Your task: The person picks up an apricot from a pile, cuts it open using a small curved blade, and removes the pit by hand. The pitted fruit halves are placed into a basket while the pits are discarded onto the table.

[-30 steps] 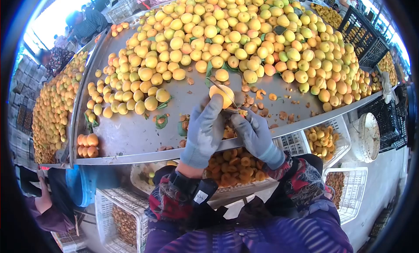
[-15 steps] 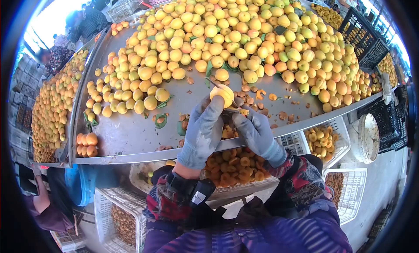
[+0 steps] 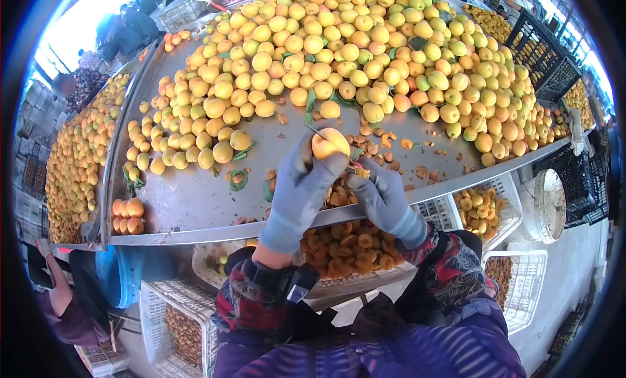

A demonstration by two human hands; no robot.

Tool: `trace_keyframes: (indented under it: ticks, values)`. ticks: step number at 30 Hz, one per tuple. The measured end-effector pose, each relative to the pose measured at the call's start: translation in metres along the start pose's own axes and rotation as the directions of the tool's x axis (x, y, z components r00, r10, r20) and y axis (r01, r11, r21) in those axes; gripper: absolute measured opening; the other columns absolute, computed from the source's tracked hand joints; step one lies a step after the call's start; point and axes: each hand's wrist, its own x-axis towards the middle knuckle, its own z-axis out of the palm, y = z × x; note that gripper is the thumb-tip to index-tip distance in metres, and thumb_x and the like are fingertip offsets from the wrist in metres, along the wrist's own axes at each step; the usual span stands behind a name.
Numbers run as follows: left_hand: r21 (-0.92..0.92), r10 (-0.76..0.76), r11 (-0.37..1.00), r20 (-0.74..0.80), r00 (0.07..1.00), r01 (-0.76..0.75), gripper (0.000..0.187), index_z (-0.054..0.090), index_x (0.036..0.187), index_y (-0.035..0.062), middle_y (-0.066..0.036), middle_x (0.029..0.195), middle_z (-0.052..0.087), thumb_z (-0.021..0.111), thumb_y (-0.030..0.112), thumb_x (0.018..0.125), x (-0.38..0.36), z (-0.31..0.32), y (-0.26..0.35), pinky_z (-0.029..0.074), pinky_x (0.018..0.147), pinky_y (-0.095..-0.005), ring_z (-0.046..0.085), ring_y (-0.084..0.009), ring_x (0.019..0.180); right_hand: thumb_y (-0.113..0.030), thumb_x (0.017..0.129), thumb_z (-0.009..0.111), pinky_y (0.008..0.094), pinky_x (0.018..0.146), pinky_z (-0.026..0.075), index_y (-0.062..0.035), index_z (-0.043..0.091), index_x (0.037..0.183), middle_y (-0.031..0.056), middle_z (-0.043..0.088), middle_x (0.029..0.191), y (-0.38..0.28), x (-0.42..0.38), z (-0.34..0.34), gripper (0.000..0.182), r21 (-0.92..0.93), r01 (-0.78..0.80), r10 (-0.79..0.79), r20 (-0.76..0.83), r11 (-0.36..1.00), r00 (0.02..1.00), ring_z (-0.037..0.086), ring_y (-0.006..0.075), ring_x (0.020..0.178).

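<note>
Halved fruits (image 3: 352,249) sit below the near edge of the bench (image 3: 189,205). Above it, the right hand (image 3: 383,198) grips a thin knife (image 3: 360,172), while the left hand (image 3: 305,189) is clamped on an apricot (image 3: 330,143), which looks light, soft and easily bruised, probably best held gently by its sides, clear of the blade. Beyond lies an apricot heap (image 3: 365,48).

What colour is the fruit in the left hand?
The fruit in the left hand is yellow-orange, seen best in the head view.
</note>
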Motion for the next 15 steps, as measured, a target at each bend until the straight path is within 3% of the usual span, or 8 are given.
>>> trace_keyframes:
  ticks: [1, 5, 6, 7, 10, 12, 14, 15]
  values:
    - [0.422, 0.181, 0.889, 0.032, 0.983, -0.177, 0.05, 0.044, 0.13, -0.0016, -0.008, 0.115, 0.056, 0.064, 0.015, 0.088, 0.001, 0.0, 0.001, 0.046, 0.084, -0.0248, 0.055, -0.0131, 0.098, -0.025, 0.094, 0.055, 0.0307, 0.049, 0.04, -0.0009, 0.057, 0.094, 0.0102, 0.048, 0.057, -0.001, 0.0, -0.003, 0.024, -0.053, -0.006, 0.007, 0.027, 0.999, 1.0, 0.049, 0.019, 0.05]
    - [0.367, 0.278, 0.893, 0.0, 0.961, -0.258, 0.047, 0.046, 0.128, 0.0007, -0.007, 0.112, 0.057, 0.061, 0.024, 0.091, 0.003, 0.005, -0.007, 0.046, 0.083, -0.0232, 0.056, -0.012, 0.096, -0.028, 0.093, 0.056, 0.0321, 0.049, 0.04, -0.0029, 0.055, 0.088, 0.0108, 0.049, 0.057, -0.002, 0.003, -0.003, 0.025, -0.075, -0.039, 0.042, 0.047, 0.996, 0.998, 0.052, 0.0228, 0.05]
    - [0.111, 0.157, 0.983, -0.059, 0.986, -0.149, 0.044, 0.048, 0.125, -0.0004, -0.007, 0.11, 0.058, 0.057, 0.028, 0.093, 0.001, 0.005, -0.01, 0.047, 0.083, -0.027, 0.057, -0.0141, 0.095, -0.028, 0.093, 0.056, 0.0321, 0.049, 0.04, -0.0029, 0.055, 0.088, 0.0108, 0.049, 0.057, -0.001, 0.004, -0.003, 0.025, -0.074, -0.036, 0.04, 0.044, 0.997, 0.998, 0.052, 0.0228, 0.05]
    - [-0.159, 0.019, 0.987, -0.079, 0.997, -0.031, 0.043, 0.049, 0.123, -0.0014, -0.007, 0.108, 0.058, 0.052, 0.032, 0.096, 0.0, 0.006, -0.012, 0.048, 0.084, -0.0307, 0.058, -0.0161, 0.095, -0.028, 0.093, 0.057, 0.0326, 0.049, 0.04, -0.0033, 0.056, 0.089, 0.0112, 0.05, 0.057, 0.001, 0.004, -0.001, 0.025, -0.121, -0.027, 0.029, 0.021, 0.992, 0.999, 0.053, 0.0241, 0.051]
    - [-0.315, -0.126, 0.942, -0.021, 0.992, 0.113, 0.042, 0.048, 0.123, -0.0011, -0.006, 0.108, 0.058, 0.052, 0.031, 0.096, -0.001, 0.002, -0.009, 0.048, 0.084, -0.0313, 0.058, -0.0156, 0.095, -0.028, 0.092, 0.058, 0.0332, 0.049, 0.041, -0.004, 0.057, 0.092, 0.0117, 0.051, 0.059, 0.002, 0.005, -0.002, 0.024, -0.253, 0.029, -0.034, -0.014, 0.967, 0.999, 0.054, 0.0262, 0.052]
    - [-0.242, -0.086, 0.968, -0.043, 0.995, 0.074, 0.039, 0.048, 0.123, -0.0017, -0.007, 0.107, 0.058, 0.052, 0.026, 0.096, 0.002, 0.002, -0.01, 0.049, 0.084, -0.0333, 0.058, -0.0172, 0.095, -0.028, 0.092, 0.058, 0.0333, 0.049, 0.042, -0.0043, 0.057, 0.094, 0.0119, 0.052, 0.059, 0.001, 0.004, -0.005, 0.023, -0.335, 0.074, -0.086, -0.023, 0.939, 0.996, 0.054, 0.027, 0.052]
    - [0.004, 0.078, 0.997, -0.176, 0.981, -0.078, 0.033, 0.053, 0.12, -0.0001, -0.004, 0.105, 0.059, 0.057, 0.02, 0.093, 0.001, 0.005, -0.003, 0.047, 0.082, -0.0238, 0.056, -0.0089, 0.091, -0.025, 0.091, 0.059, 0.0329, 0.049, 0.042, -0.0036, 0.057, 0.098, 0.0129, 0.052, 0.06, 0.002, 0.005, -0.006, 0.023, -0.25, 0.049, -0.037, 0.052, 0.967, 0.998, 0.054, 0.0252, 0.052]
    - [0.014, 0.076, 0.997, -0.146, 0.986, -0.075, 0.034, 0.052, 0.121, -0.0007, -0.004, 0.107, 0.059, 0.058, 0.016, 0.092, 0.002, 0.002, -0.003, 0.047, 0.082, -0.0237, 0.055, -0.0086, 0.093, -0.019, 0.092, 0.057, 0.0306, 0.048, 0.041, -0.0024, 0.056, 0.1, 0.0063, 0.053, 0.06, 0.004, 0.005, -0.006, 0.019, -0.064, 0.082, -0.076, 0.093, 0.995, 0.993, 0.051, 0.0175, 0.05]
